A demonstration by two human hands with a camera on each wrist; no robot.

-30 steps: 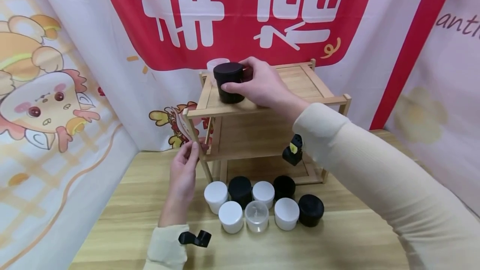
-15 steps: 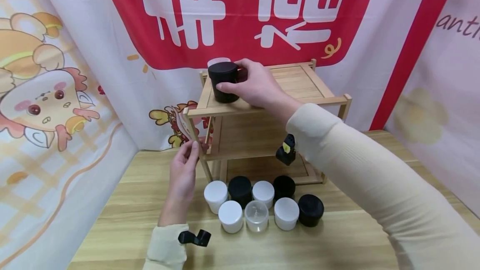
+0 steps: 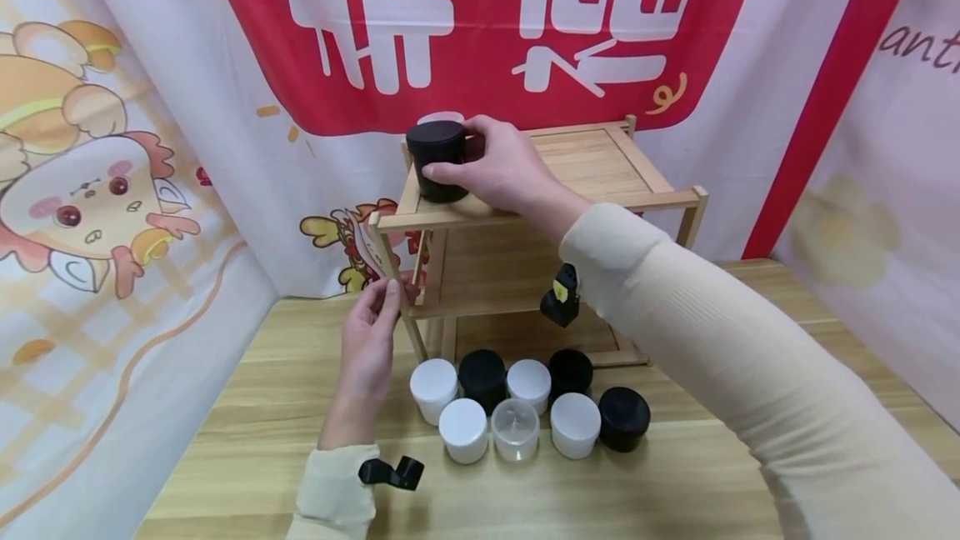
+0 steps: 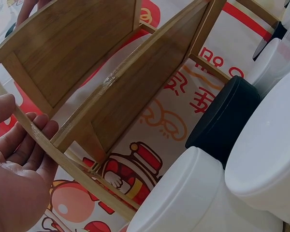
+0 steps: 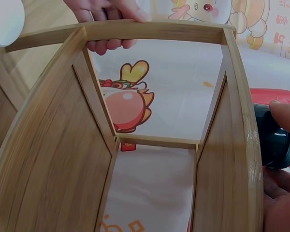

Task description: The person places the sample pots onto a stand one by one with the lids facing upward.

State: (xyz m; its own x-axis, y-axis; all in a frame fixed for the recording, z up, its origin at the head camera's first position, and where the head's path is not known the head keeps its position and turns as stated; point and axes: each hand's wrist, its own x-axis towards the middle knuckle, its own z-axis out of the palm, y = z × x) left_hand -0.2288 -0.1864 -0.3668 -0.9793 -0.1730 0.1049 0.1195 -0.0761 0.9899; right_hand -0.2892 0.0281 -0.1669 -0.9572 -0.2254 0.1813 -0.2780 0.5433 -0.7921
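A backward push could topple the pale jar (image 3: 441, 117) just behind the black jar (image 3: 432, 158), which the right hand (image 3: 504, 167) grips at the top left of the rack (image 3: 600, 161) while the left hand (image 3: 370, 332) holds its post (image 3: 385, 252).

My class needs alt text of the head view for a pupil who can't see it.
A person's right hand holds a black lidded jar at the left end of the top shelf of a wooden rack; the left hand grips its front left post. On the table in front stand eight more jars: white, black and clear.
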